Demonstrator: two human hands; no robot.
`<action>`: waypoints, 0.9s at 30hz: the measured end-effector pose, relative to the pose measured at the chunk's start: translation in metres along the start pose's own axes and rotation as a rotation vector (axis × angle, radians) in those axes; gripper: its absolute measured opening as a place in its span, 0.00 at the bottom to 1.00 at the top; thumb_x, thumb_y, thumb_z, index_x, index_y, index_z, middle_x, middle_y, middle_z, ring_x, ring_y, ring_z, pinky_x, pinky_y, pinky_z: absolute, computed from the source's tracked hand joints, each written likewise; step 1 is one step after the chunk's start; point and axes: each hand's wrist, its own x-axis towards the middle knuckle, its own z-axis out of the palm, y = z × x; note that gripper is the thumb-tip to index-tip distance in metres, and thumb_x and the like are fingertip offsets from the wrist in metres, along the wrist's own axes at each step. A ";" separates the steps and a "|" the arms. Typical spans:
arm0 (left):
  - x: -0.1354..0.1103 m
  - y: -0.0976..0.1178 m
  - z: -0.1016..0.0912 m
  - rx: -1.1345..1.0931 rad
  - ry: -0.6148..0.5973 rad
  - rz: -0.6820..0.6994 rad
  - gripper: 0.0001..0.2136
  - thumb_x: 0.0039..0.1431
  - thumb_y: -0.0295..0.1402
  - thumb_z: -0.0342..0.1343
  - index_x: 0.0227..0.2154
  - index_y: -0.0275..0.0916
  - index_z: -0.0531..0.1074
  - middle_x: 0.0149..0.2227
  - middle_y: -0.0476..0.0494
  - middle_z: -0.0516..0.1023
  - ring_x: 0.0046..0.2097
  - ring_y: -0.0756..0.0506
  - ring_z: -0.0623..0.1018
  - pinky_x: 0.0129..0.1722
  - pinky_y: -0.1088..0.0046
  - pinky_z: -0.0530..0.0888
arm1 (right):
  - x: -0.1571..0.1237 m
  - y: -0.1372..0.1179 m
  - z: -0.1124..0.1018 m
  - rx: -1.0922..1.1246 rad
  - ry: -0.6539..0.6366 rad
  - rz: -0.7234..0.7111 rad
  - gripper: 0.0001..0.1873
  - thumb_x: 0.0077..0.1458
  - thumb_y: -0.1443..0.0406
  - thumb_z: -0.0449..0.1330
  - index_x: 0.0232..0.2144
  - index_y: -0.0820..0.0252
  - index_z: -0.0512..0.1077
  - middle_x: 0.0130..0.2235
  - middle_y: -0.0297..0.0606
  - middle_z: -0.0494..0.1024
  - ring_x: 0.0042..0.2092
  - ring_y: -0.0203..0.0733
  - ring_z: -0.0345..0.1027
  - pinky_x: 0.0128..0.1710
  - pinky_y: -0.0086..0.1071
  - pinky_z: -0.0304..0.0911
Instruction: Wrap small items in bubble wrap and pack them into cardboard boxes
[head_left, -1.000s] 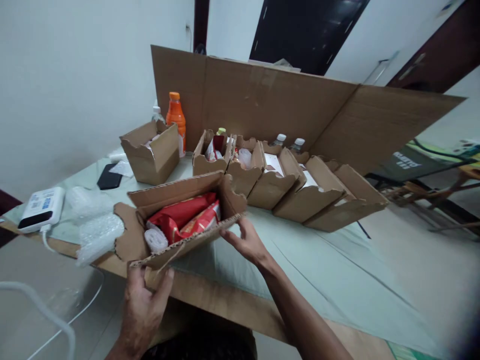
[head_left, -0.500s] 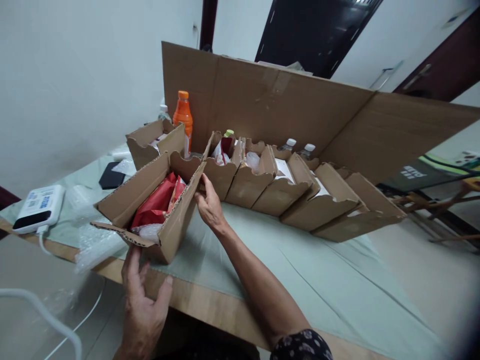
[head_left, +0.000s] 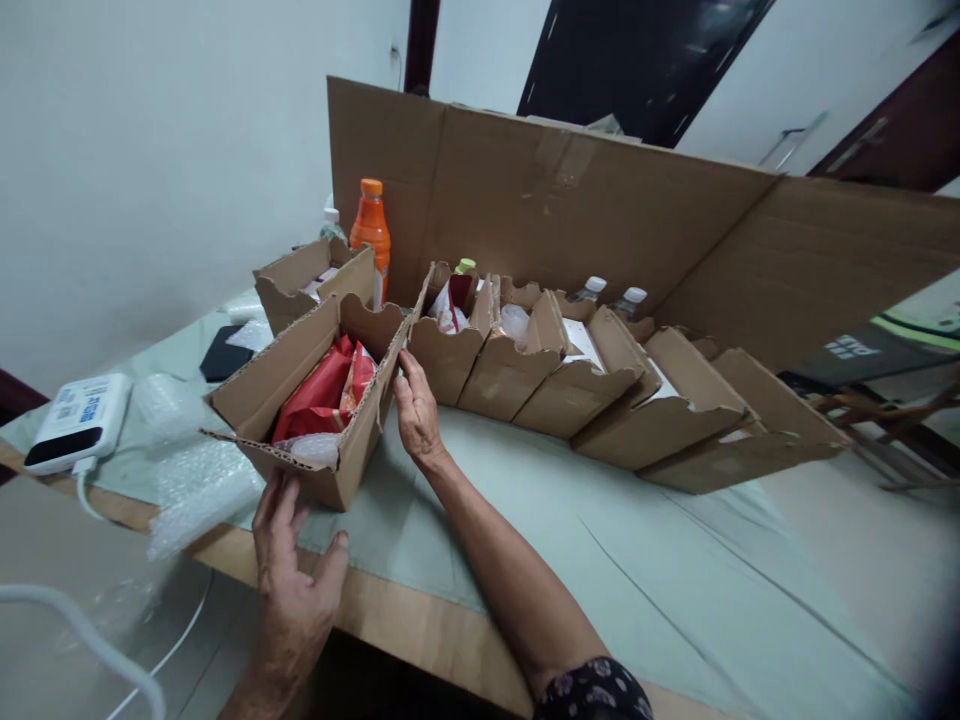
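An open cardboard box (head_left: 364, 455) stands on the table near its front edge. Inside it lie a red packet (head_left: 319, 390) and some clear bubble wrap (head_left: 309, 449). My left hand (head_left: 294, 590) is at the box's near end, fingertips touching its lower front and the thumb spread wide. Against the right side of the box rests my right hand (head_left: 416, 412), its fingers stretched out along the cardboard. Neither hand is wrapped round anything.
Several open cardboard boxes (head_left: 517, 375) stand in a row before a tall cardboard panel (head_left: 600, 200). An orange bottle (head_left: 371, 235) is behind a smaller box (head_left: 281, 300). On the left lie bubble wrap (head_left: 206, 495), a black flat object (head_left: 225, 355) and a white device (head_left: 79, 422) with a cable.
The box with the red packet has shifted slightly away from me, further onto the table. My right hand's fingers have straightened from the box's edge and lie along its side.
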 end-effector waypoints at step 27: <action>0.105 -0.012 0.098 -0.038 -0.208 -0.067 0.38 0.53 0.32 0.61 0.68 0.37 0.58 0.73 0.25 0.49 0.73 0.28 0.56 0.63 0.46 0.71 | -0.019 0.041 0.003 -0.179 0.024 0.341 0.21 0.70 0.55 0.47 0.33 0.53 0.75 0.33 0.35 0.81 0.37 0.41 0.73 0.39 0.30 0.64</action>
